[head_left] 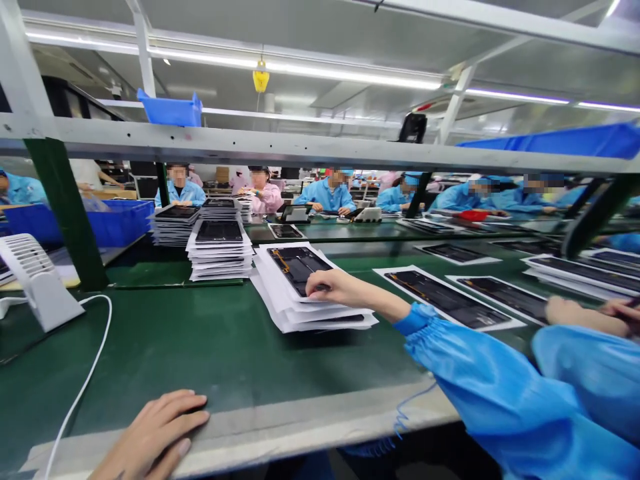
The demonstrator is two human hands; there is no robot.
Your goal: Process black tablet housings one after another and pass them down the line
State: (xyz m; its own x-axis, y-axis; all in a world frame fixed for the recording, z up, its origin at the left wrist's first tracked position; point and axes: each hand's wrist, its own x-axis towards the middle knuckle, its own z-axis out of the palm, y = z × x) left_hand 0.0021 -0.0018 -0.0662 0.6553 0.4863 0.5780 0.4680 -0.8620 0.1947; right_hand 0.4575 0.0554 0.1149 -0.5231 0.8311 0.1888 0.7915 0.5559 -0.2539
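Observation:
My left hand (155, 433) lies palm down at the near edge of the green bench (195, 353), fingers stretched out and holding nothing. My right hand is out of sight. Ahead and to the right of my left hand, a stack of white sheets with black flat panels (295, 267) between them rests on the bench. A co-worker's hand (333, 285) in a blue sleeve reaches from the right onto its top panel, fingers pinched around something dark and small.
Taller stacks of sheets and panels (220, 250) stand behind. Single panels on paper (445, 297) lie to the right, near the co-worker's other arm (580, 353). A white fan-like device (37, 280) with a cable (100, 353) is at left. A shelf rail (300, 152) crosses above.

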